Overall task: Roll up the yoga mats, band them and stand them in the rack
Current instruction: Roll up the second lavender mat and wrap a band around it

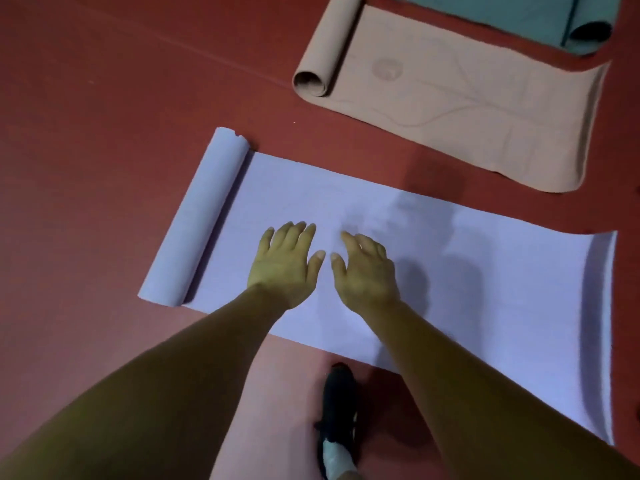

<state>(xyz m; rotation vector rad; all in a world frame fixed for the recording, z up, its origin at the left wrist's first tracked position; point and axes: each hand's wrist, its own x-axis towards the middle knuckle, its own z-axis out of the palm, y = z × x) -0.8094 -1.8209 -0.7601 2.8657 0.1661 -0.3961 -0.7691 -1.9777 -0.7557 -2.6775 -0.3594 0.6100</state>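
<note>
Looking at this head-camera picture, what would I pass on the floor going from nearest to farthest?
shoe → lilac mat → beige mat → teal mat

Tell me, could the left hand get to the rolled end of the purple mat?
Probably yes: only bare purple mat lies between the left hand and the rolled end.

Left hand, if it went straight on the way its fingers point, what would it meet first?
Likely nothing soon: the left hand points across the flat lilac mat, missing its rolled end to the left. Beyond lies red floor, then probably the beige mat.
</note>
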